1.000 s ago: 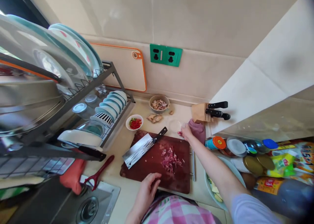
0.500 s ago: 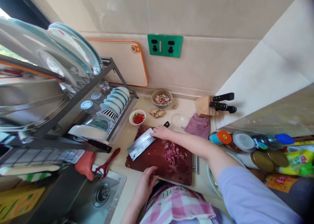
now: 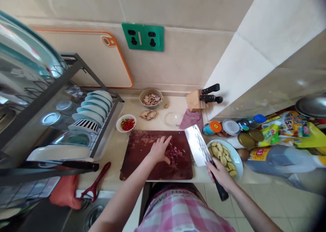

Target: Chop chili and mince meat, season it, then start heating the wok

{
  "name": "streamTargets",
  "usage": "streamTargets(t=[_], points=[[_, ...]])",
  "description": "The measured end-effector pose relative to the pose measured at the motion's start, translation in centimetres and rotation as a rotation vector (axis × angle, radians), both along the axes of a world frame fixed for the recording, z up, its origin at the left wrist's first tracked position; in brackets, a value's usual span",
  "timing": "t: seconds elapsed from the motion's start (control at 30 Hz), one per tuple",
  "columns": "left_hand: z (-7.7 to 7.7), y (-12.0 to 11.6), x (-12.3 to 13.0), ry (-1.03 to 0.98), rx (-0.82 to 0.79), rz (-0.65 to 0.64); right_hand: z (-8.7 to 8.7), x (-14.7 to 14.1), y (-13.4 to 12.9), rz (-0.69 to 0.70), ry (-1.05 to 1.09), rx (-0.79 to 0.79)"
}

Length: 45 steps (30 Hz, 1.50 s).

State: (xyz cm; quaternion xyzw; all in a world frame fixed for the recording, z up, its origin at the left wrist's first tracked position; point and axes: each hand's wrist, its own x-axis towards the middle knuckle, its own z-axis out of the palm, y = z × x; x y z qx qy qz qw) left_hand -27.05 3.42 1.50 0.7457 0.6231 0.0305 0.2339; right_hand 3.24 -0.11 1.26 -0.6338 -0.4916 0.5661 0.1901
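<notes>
right hand: fingers closed around the handle of the cleaver, which is held beside the right edge of the board, blade pointing away from the body. left hand: fingers partly spread, thumb apart, gripping nothing visible, at the left edge of the chopped meat; exact contact cannot be told. the meat lies loose on the board's right half, between the left hand and the blade. the board rests on a pale counter. right of the cleaver, a plate bears pale slices. behind the board stand a pepper bowl, ginger and a knife block; at left, a dish rack; beyond, a tiled wall.
</notes>
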Motion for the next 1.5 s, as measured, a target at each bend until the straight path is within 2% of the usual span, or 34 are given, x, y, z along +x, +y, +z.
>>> streamTargets(t=[0.07, 0.13, 0.23, 0.33, 0.4, 0.63, 0.77, 0.87, 0.93, 1.03, 1.17, 1.23, 1.3, 1.37, 1.5], points=[[0.2, 2.0, 0.4, 0.0, -0.032, -0.083, -2.2, 1.0, -3.6, -0.112, 0.055, -0.111], [0.2, 2.6, 0.5, -0.018, -0.046, -0.141, -3.9, 0.9, -6.3, -0.159, 0.102, -0.17], [-0.2, 1.4, 0.3, -0.043, -0.026, -0.188, -5.4, -0.2, -8.4, -0.168, 0.149, -0.177], [-0.9, -0.6, -0.1, -0.061, 0.0, -0.19, -5.9, -1.9, -8.5, -0.098, 0.164, -0.155], [-1.6, -1.9, -0.2, -0.083, 0.006, -0.136, -5.9, -3.1, -7.7, -0.03, 0.165, -0.143], [-4.0, -4.6, 0.5, -0.3, 0.02, 0.248, -5.0, -7.2, -5.2, 0.117, 0.162, -0.171], [-4.6, -5.7, 0.3, -0.403, 0.069, 0.417, -5.1, -8.7, -4.5, 0.204, 0.208, -0.173], [-4.4, -5.6, 0.1, -0.444, 0.091, 0.494, -4.6, -9.2, -3.9, 0.221, 0.255, -0.169], [-3.8, -4.6, -0.1, -0.481, 0.113, 0.508, -3.7, -9.3, -3.0, 0.209, 0.292, -0.151], [-2.1, -1.4, -0.2, -0.553, 0.185, 0.468, -1.2, -9.3, -0.6, 0.192, 0.292, -0.102], [0.5, 4.5, 0.0, -0.605, 0.266, 0.302, 2.8, -10.2, 4.2, 0.149, 0.285, -0.038], [1.2, 7.3, 0.3, -0.563, 0.309, 0.226, 4.2, -11.0, 6.7, 0.107, 0.298, -0.032], [1.1, 9.8, 0.6, -0.494, 0.367, 0.181, 4.9, -11.8, 9.1, 0.062, 0.299, -0.045], [0.2, 12.0, 0.9, -0.42, 0.398, 0.169, 5.1, -12.2, 10.9, 0.034, 0.294, -0.075], [-2.4, 15.0, 1.0, -0.251, 0.337, 0.254, 4.2, -11.4, 12.5, 0.02, 0.295, -0.143]])
